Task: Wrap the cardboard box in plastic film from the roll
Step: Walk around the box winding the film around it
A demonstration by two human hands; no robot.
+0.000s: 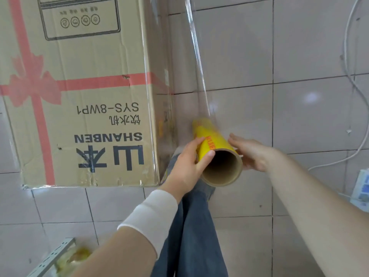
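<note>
Left hand [186,166] in white cuff and bare right hand [252,154], fingers curled around yellow cardboard-core film roll [216,148] beside tall printed cardboard box [83,96] on tiled floor. Clear film sheet [196,56] stretched to box; risk: slack bunches, tears.

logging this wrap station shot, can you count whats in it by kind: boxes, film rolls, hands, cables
cardboard box: 1
film roll: 1
hands: 2, left hand and right hand, both on the roll
white cable: 1
total: 5
</note>
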